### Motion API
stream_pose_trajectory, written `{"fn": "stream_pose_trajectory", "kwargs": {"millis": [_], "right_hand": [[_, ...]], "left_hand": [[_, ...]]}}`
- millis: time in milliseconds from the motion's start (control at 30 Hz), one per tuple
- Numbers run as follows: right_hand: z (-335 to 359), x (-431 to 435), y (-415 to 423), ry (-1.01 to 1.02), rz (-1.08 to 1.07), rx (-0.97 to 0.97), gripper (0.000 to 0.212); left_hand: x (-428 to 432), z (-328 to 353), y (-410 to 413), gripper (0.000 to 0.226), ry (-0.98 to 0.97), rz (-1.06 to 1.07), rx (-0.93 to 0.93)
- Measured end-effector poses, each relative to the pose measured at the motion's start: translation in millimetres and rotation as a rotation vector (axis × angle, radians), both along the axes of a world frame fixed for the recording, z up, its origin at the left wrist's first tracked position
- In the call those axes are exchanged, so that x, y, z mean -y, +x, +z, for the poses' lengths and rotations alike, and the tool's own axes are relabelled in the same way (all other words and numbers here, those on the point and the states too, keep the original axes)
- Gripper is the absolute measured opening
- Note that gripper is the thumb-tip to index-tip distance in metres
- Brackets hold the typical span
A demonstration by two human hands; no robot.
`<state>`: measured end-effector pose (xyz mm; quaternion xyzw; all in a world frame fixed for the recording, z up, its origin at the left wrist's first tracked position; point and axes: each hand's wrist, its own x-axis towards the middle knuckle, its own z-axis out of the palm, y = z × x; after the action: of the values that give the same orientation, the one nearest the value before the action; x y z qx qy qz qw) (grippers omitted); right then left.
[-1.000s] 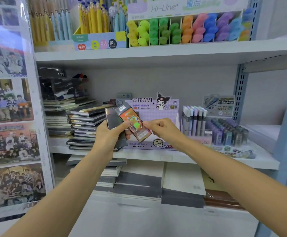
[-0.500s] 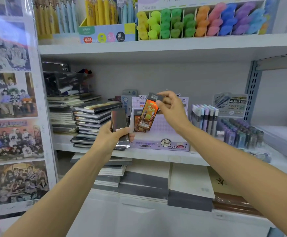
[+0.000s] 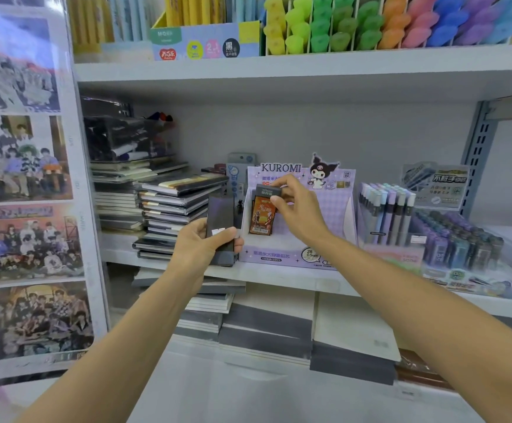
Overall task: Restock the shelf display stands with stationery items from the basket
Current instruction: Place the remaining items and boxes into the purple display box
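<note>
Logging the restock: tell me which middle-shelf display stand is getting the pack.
The lilac KUROMI stand, left of the pastel pen stand: the right hand pinches an orange pack upright in its tray. The left hand holds dark packs beside it.

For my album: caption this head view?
Right hand holds an orange packet in the purple Kuromi cardboard box; left hand grips a dark packet stack.
</note>
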<state>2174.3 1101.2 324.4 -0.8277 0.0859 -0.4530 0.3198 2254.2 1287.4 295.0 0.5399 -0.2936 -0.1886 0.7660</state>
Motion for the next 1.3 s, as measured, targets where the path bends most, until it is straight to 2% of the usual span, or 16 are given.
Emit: {"fn": "stream_pose_trajectory", "kwargs": {"millis": [233, 333, 533, 700, 800, 867, 967, 1033, 1100, 1167, 1300], "right_hand": [[17.1, 4.6, 5.3, -0.127, -0.019, -0.118, 0.013], [15.6, 2.8, 8.5, -0.18, -0.035, -0.121, 0.019], [5.4, 6.4, 9.2, -0.203, -0.037, -0.11, 0.014], [-3.7, 6.4, 8.5, -0.287, -0.18, -0.096, 0.025], [5.2, 6.2, 2.0, -0.251, -0.201, -0.19, 0.029], [12.5, 1.2, -4.3, -0.227, -0.165, -0.18, 0.032], [18.2, -13.4, -13.6, -0.025, 0.048, -0.061, 0.038], [16.7, -24.0, -18.6, 0.157, 0.256, -0.081, 0.037], [12.9, -30.6, -21.8, 0.251, 0.373, -0.113, 0.032], [10.7, -31.9, -25.7, 0.277, 0.359, -0.078, 0.029], [8.8, -25.0, -36.5, 0.355, 0.28, 0.039, 0.037]], "left_hand": [[0.7, -2.6, 1.9, 0.025, 0.014, -0.012, -0.001], [1.0, -3.1, 0.9, 0.022, 0.009, -0.026, -0.001], [1.0, -5.0, 3.6, 0.021, 0.013, -0.026, -0.003], [4.2, -5.7, -1.8, 0.021, 0.031, -0.045, 0.014], [4.4, -3.5, -4.7, 0.023, 0.04, -0.051, 0.016], [3.5, -1.6, -6.1, 0.027, 0.043, -0.06, 0.008], [1.8, 1.7, -8.9, 0.035, 0.054, -0.074, 0.008], [1.5, 3.9, -12.4, 0.038, 0.071, -0.077, 0.044], [1.3, 6.8, -16.7, 0.039, 0.088, -0.09, 0.076], [0.9, 9.5, -20.3, 0.038, 0.111, -0.092, 0.09], [-0.6, 14.6, -25.1, 0.029, 0.187, -0.028, 0.083]]}}
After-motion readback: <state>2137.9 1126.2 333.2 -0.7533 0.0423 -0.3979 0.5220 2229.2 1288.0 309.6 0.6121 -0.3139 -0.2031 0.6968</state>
